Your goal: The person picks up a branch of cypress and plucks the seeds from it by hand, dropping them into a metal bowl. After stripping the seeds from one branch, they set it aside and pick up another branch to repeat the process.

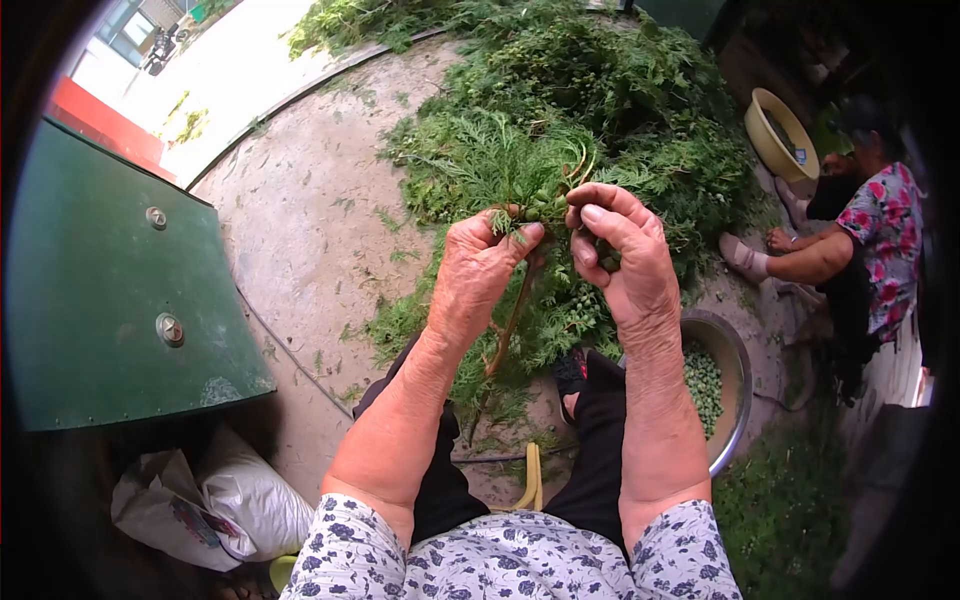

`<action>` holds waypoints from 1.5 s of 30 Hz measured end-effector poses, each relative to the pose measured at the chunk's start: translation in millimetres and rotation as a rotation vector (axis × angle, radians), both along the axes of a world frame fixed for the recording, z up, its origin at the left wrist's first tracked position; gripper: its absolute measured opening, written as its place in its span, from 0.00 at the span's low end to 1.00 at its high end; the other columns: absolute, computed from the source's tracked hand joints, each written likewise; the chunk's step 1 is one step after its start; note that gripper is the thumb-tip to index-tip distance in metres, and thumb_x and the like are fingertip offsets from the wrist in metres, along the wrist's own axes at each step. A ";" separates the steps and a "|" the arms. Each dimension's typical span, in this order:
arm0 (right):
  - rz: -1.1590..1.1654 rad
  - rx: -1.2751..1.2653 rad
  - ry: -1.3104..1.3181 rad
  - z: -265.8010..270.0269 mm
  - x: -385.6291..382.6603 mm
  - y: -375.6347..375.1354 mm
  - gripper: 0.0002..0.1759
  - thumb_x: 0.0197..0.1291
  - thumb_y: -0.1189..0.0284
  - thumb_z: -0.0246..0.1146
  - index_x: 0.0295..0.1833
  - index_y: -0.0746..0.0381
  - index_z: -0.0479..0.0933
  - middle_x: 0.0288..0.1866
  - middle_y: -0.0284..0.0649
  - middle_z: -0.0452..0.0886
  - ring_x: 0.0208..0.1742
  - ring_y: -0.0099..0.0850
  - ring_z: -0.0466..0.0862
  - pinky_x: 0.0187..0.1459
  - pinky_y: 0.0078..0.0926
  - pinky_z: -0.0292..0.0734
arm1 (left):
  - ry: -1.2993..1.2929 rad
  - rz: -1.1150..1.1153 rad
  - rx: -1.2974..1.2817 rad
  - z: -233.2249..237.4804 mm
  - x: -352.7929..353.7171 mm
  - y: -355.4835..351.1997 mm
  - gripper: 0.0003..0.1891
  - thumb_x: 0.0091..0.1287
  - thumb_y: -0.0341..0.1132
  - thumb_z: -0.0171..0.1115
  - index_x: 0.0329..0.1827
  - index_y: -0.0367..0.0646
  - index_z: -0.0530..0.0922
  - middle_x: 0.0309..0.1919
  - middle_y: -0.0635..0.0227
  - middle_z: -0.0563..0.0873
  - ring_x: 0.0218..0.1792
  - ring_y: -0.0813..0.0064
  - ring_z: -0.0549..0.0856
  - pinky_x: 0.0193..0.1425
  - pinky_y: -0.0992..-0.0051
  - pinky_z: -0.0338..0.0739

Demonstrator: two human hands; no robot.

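My left hand [475,270] is closed around a leafy evergreen branch [500,165], its thumb pressed close to a cluster of small green cones [540,208]. The branch's brown stem hangs down between my forearms. Right beside the cluster, my right hand [632,250] has its thumb and fingers curled together, with several green cones showing in the palm. Below my right wrist stands a metal basin [742,375] with many green cones [702,388] in it.
A large heap of cut evergreen branches [630,110] lies ahead. At right sits another person [880,230] near a yellow basin [760,125]. A green metal panel [130,290] stands left, above white sacks [240,500]. A dark cable [290,350] crosses the floor.
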State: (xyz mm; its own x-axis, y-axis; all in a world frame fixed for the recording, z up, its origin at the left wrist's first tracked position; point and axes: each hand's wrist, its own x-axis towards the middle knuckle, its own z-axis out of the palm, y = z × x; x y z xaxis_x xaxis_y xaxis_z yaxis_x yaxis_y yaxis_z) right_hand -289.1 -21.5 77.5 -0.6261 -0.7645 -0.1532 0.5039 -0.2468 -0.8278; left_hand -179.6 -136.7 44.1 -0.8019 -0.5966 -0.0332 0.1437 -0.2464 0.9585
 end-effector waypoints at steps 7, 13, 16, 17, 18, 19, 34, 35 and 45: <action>-0.296 0.301 1.074 -8.3 14.7 -12.3 0.09 0.49 0.77 0.66 0.37 0.70 0.80 0.30 0.42 0.80 0.34 0.28 0.82 0.34 0.22 0.77 | -0.178 0.003 -0.268 15.4 2.0 6.3 0.09 0.62 0.32 0.63 0.39 0.35 0.79 0.21 0.76 0.80 0.25 0.89 0.73 0.28 0.82 0.70; -0.136 0.324 0.865 -7.7 16.4 -13.7 0.06 0.51 0.79 0.64 0.35 0.70 0.80 0.31 0.39 0.81 0.30 0.24 0.79 0.35 0.21 0.73 | -0.143 0.024 -0.419 8.0 1.2 3.6 0.08 0.57 0.28 0.64 0.37 0.33 0.81 0.25 0.72 0.83 0.28 0.87 0.75 0.33 0.81 0.71; -0.123 0.272 0.648 -2.4 17.3 -12.1 0.04 0.53 0.80 0.63 0.34 0.71 0.79 0.27 0.37 0.79 0.25 0.21 0.78 0.26 0.18 0.71 | -0.094 -0.012 -0.419 2.2 0.7 1.1 0.07 0.59 0.28 0.63 0.39 0.34 0.81 0.26 0.70 0.84 0.28 0.85 0.77 0.34 0.80 0.73; -0.100 0.260 0.470 0.7 18.1 -11.7 0.04 0.53 0.81 0.62 0.33 0.71 0.78 0.24 0.36 0.78 0.23 0.21 0.77 0.21 0.17 0.70 | -0.079 -0.015 -0.339 2.4 -0.5 2.6 0.07 0.60 0.28 0.62 0.38 0.34 0.81 0.26 0.70 0.84 0.28 0.84 0.78 0.35 0.80 0.74; -0.100 0.260 0.471 0.8 15.7 -10.4 0.04 0.53 0.81 0.62 0.33 0.71 0.78 0.24 0.36 0.78 0.23 0.21 0.77 0.21 0.17 0.70 | -0.064 -0.016 -0.258 2.9 -1.0 3.4 0.07 0.60 0.28 0.62 0.38 0.35 0.81 0.26 0.69 0.84 0.28 0.82 0.79 0.36 0.79 0.74; -0.108 0.212 0.334 0.7 10.7 -7.3 0.04 0.55 0.79 0.62 0.34 0.70 0.78 0.22 0.34 0.76 0.22 0.17 0.75 0.19 0.15 0.65 | -0.064 -0.014 -0.258 5.4 0.0 3.5 0.07 0.60 0.28 0.62 0.38 0.35 0.81 0.26 0.69 0.84 0.28 0.82 0.79 0.36 0.79 0.74; -0.189 0.315 0.130 -1.2 -31.2 113.1 0.08 0.61 0.74 0.58 0.45 0.64 0.72 0.30 0.35 0.76 0.21 0.15 0.72 0.15 0.10 0.59 | 0.049 0.037 0.067 4.0 -0.2 -0.5 0.08 0.61 0.31 0.64 0.40 0.40 0.77 0.32 0.68 0.85 0.31 0.80 0.82 0.35 0.77 0.79; -0.207 0.366 0.152 -11.7 -32.4 130.5 0.08 0.61 0.75 0.58 0.45 0.65 0.72 0.31 0.34 0.76 0.21 0.16 0.72 0.15 0.11 0.60 | 0.052 0.063 0.107 10.0 -0.1 1.4 0.08 0.61 0.31 0.64 0.39 0.40 0.77 0.31 0.68 0.85 0.30 0.80 0.82 0.34 0.78 0.79; 0.072 1.252 0.959 -139.3 -21.6 304.1 0.15 0.48 0.79 0.56 0.43 0.66 0.79 0.36 0.42 0.82 0.38 0.37 0.81 0.44 0.27 0.74 | 0.030 0.185 0.162 8.8 1.0 0.0 0.09 0.59 0.32 0.66 0.38 0.39 0.77 0.29 0.66 0.85 0.27 0.76 0.85 0.31 0.76 0.81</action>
